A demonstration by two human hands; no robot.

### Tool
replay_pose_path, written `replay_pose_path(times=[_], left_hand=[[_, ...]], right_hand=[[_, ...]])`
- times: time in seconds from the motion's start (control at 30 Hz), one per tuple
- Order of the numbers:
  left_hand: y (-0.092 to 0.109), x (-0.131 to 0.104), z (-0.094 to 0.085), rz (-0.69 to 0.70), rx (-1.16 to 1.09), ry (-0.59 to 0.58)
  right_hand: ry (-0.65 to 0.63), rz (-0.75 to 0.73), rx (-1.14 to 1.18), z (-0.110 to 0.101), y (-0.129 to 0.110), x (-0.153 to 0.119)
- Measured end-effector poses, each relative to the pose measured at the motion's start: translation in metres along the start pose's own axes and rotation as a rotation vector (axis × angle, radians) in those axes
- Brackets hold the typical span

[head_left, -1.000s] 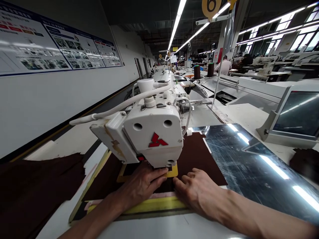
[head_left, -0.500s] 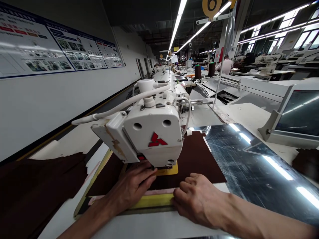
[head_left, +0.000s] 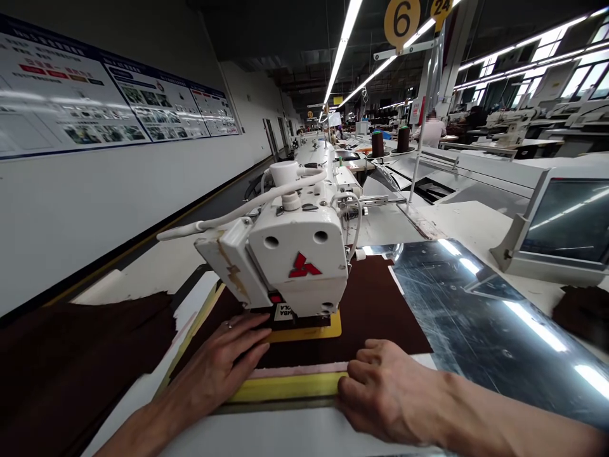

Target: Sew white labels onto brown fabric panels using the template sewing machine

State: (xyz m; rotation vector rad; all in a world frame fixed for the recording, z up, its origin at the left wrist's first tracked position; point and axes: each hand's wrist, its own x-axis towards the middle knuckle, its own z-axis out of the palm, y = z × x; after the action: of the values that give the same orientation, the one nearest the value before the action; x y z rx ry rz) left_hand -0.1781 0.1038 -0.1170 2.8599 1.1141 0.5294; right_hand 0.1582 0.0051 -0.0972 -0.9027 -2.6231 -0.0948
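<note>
Head view: sewing machine head (head_left: 309, 279) part-hides brown fabric (head_left: 390, 304), monitor (head_left: 571, 219) off right, fabric under loosely spread left hand (head_left: 216, 358) and ahead of curled right hand (head_left: 383, 390), pinch unclear.

Lit from overhead by rows of ceiling tubes (head_left: 341, 51) and, at far right, by daylight through windows (head_left: 578, 76); dim up toward the dark ceiling (head_left: 266, 41) and across the brown cloth (head_left: 71, 355) at lower left. Streaked with white glare on the polished metal plate (head_left: 457, 311), more faintly on the tilted screen (head_left: 566, 219) and wall posters (head_left: 57, 98). Crisp around the sewing machine head (head_left: 299, 241), soft in the far background, stretched by wide-angle distortion toward the edges
</note>
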Motion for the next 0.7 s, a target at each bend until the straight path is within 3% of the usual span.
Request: replay_pose_path(times=[0.23,0.33,0.5,0.6,0.7], left_hand=[[-0.021,-0.029,-0.012,-0.031,0.006,0.052],[-0.024,-0.047,-0.022,-0.086,0.041,0.043],[-0.020,-0.074,-0.042,-0.265,0.050,0.008],[-0.012,-0.083,-0.048,-0.342,0.036,-0.006],[0.000,-0.081,-0.044,-0.333,0.012,-0.065]], right_hand=[[-0.014,0.054,0.044,-0.018,0.011,-0.025],[0.007,0.167,0.043,-0.027,0.022,-0.048],[0.029,0.443,-0.091,-0.020,0.058,-0.113],[-0.019,0.520,-0.145,-0.011,0.075,-0.147],[-0.050,0.572,-0.143,-0.013,0.084,-0.165]])
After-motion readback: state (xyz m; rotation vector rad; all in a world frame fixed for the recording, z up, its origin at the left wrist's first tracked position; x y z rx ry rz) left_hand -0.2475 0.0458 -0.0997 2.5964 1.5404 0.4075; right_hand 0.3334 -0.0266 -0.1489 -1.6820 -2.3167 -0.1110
